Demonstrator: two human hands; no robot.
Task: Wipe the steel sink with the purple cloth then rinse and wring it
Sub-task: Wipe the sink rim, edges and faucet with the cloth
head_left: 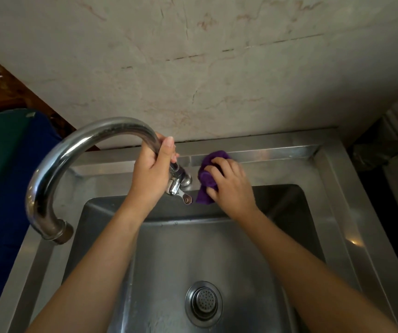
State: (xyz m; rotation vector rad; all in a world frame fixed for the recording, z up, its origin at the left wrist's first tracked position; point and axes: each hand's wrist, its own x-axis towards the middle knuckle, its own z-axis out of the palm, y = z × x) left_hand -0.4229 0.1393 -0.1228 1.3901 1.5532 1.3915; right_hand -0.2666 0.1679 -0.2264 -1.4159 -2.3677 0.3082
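The purple cloth [208,177] – soft, light, likely limp – lies bunched on the steel sink [332,188] back ledge under the right hand [229,186], fingers pressed on it, best gripped bunched; left hand [148,174] fingers wrap the faucet [73,150]

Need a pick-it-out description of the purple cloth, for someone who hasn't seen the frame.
Start at the steel sink under the marble wall and find the curved faucet that the left hand grips. Just right of the faucet's base, on the back ledge, the right hand presses down a crumpled cloth. It is the only purple thing among grey steel.
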